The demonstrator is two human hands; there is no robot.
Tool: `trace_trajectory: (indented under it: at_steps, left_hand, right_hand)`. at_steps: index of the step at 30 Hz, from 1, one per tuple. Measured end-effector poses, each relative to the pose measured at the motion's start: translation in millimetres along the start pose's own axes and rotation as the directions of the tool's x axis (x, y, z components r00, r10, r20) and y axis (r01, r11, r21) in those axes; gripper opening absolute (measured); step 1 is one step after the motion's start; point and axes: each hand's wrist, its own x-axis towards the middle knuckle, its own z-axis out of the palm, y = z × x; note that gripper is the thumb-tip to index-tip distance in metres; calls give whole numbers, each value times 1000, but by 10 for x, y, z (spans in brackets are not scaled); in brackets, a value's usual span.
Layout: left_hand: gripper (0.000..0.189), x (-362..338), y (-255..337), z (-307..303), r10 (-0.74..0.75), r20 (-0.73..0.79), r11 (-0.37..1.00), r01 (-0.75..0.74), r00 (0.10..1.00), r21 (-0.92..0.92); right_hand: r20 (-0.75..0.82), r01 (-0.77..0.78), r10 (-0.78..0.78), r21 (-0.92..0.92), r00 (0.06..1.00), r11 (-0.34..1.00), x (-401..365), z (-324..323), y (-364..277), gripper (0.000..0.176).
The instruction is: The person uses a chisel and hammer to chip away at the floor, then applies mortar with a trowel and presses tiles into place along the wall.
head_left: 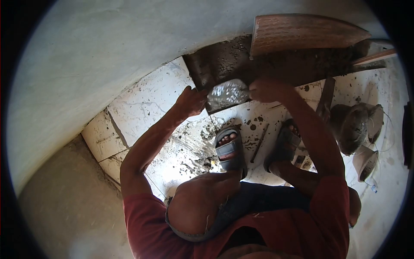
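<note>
A shiny, see-through sheet or bag (pixel 227 93), apparently plastic, is stretched between my two hands above the edge of the dark, wet mortar strip (pixel 224 58). My left hand (pixel 192 102) has its fingers closed at the left end of the plastic, over a white floor tile (pixel 148 93). At the right end, my right hand (pixel 268 90) pinches the edge of the plastic. What lies under the plastic cannot be made out clearly.
A brown ribbed tile (pixel 302 33) leans on the wall (pixel 108 39) behind the mortar. Dirty bowls or buckets (pixel 351 127) and a smaller cup (pixel 365 164) stand at the right. A thin stick (pixel 259 143) lies between my sandalled feet. Mud spatters the tiles.
</note>
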Motion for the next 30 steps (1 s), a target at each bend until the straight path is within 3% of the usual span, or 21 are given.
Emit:
trace_trajectory:
  at_steps: [3,6,10,12,16,18,22,24,28,30]
  left_hand:
    - [12,32,19,23,-76,113,997,72,991,37]
    - [12,-2,14,57,-46,-4,999,46,999,8]
    - [10,-1,8,79,-70,-13,997,69,997,-46]
    - [10,-1,-3,70,-44,16,999,44,999,-10]
    - [10,17,-18,72,-43,91,999,42,995,14]
    - [12,-27,16,94,-41,111,999,38,993,27]
    - [10,-3,-7,76,-49,69,999,47,996,28]
    - [10,10,6,45,-46,127,998,41,991,43]
    - [11,-8,5,60,-55,125,998,55,991,3]
    - [11,-9,8,102,-78,82,997,78,994,4]
  right_hand:
    - [-154,-20,-1,-135,988,991,-35,71,-150,28]
    - [-73,-55,53,-27,996,998,-114,-113,-132,26]
    - [-51,-4,5,28,999,1000,-55,-90,4,26]
    - [47,9,-11,37,999,999,74,44,-65,27]
    - [-26,111,-114,-82,993,990,122,2,-91,28]
    - [88,-7,6,11,996,1000,-25,-255,-148,27]
    - [120,-77,73,34,990,996,23,-228,-219,26]
    - [-20,62,-66,-161,998,985,108,-114,-283,26]
    - [6,91,-92,-168,996,982,179,-221,-129,27]
    - [97,-22,32,-102,995,995,11,-444,-124,29]
